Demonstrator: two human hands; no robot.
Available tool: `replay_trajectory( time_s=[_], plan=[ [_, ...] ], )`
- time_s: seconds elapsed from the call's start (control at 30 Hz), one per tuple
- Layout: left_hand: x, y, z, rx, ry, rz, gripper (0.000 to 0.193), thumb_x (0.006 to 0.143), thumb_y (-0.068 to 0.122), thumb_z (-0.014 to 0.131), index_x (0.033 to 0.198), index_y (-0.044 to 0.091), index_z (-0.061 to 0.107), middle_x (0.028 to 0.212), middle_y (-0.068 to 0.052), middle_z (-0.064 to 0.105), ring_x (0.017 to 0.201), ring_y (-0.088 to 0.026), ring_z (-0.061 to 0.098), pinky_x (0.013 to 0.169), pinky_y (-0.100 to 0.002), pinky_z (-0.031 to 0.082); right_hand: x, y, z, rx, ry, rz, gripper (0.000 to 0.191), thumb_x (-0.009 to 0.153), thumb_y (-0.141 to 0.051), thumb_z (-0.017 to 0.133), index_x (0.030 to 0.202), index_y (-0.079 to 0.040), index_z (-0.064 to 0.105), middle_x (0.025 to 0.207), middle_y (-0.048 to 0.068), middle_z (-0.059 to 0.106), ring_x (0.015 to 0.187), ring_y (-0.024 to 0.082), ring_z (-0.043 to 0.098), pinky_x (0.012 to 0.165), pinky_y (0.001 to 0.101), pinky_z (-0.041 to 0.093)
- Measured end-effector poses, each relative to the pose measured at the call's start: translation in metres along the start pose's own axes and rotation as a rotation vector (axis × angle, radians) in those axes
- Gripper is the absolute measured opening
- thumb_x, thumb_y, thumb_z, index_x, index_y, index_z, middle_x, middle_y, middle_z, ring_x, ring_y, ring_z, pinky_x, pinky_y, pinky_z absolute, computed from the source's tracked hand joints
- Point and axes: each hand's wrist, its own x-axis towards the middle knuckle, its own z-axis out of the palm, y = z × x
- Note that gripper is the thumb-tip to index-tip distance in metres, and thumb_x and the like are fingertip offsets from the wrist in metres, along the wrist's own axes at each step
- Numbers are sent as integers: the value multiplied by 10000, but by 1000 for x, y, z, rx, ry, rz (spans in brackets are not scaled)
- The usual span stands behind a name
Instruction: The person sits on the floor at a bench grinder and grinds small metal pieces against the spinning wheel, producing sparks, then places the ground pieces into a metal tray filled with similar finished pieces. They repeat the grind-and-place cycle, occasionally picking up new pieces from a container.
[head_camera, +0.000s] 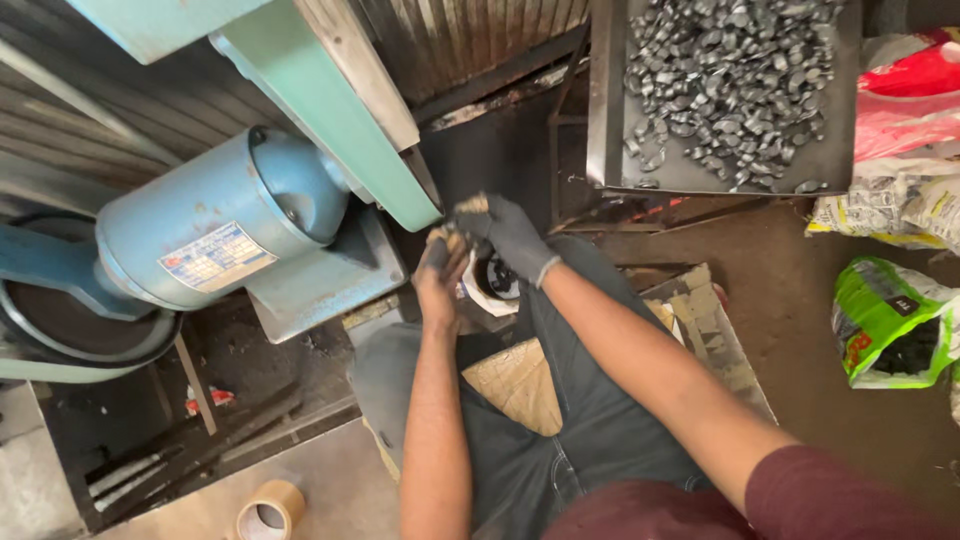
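Workpiece: small dark metal piece (447, 240), pinched between my two hands right at the lower end of the green belt-sander arm (330, 125); it is too small and shadowed for me to tell its shape.
Left hand: my left hand (440, 275) is closed, fingertips pinched on the piece from below, just beside the belt's lower end.
Right hand: my right hand (508, 235), in a dark glove, curls over the piece from the right, fingers pressed together on it.
Step in hand: I judge this to be the grinding step, the piece being offered to the belt, though I cannot see actual contact.
Next move: it would call for a firm two-handed grip and light, steady pressure, with fingertips kept off the belt.
Motor: blue motor (215, 235) sits left of the sander arm, touching its base.
Tray: dark metal tray (610, 100) stands to the right of the sander arm, well apart from my hands.
Parts: heap of grey metal pieces (730, 75) fills that tray.
Bags: green bag (885, 320) and red-and-white sacks (910, 110) lie far right of the sander arm.
Tape: roll of brown tape (270, 512) lies on the floor, below and left of the sander arm.
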Motion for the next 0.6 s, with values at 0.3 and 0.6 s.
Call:
replay_trajectory(
  time_s=[0.3,0.6],
  plan=[
    [-7,-4,-8,-371,-304,34,635,997,451,582,1472,52,452,1593,-134,378,1563,-338,304,1245,-650,305,19,-11,13,2,19,31,290,946,-195,684,1196,-49,672,980,19,716,786,91,636,658,258,533],
    [-18,2,-19,808,-51,36,493,864,179,602,1310,-26,650,1084,-173,742,935,-276,707,837,-386,544,-25,-39,-117,-683,472,-762,191,921,-28,708,1104,-40,655,1191,111,702,1143,252,681,1010,371,527]
  ],
)
